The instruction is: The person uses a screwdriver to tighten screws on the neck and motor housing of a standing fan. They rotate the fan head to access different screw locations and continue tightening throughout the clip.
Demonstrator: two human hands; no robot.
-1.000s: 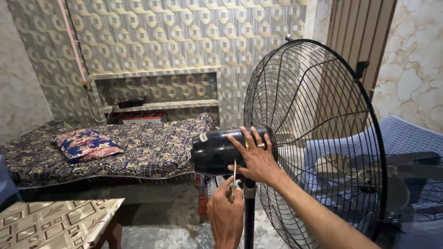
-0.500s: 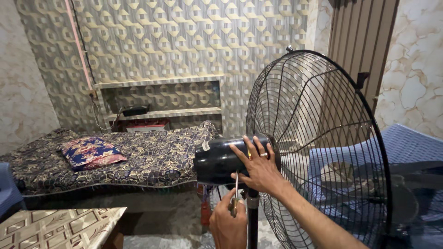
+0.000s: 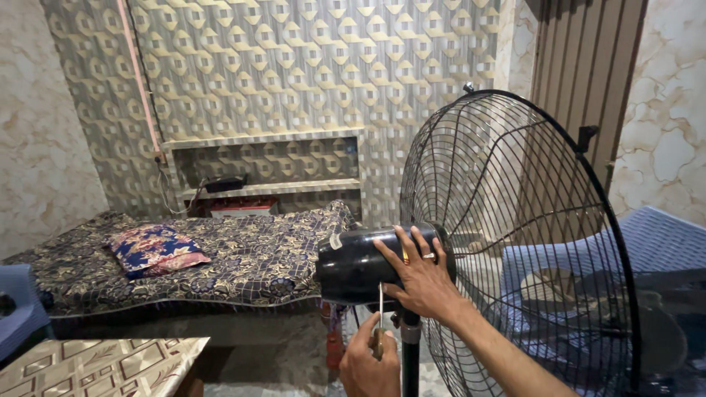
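Patterned wallpaper wall (image 3: 294,66), floral bed (image 3: 220,261) (blue pillow (image 3: 154,250)), marbled floor (image 3: 287,353)

I am seeing open air lying left of the black motor housing (image 3: 360,266), above the bed (image 3: 220,257). The wire fan cage (image 3: 515,242) is blocking everything to the right, and the stand pole (image 3: 409,360) is standing just beside my left hand (image 3: 370,364). The patterned table (image 3: 95,365) is crowding the near left corner.
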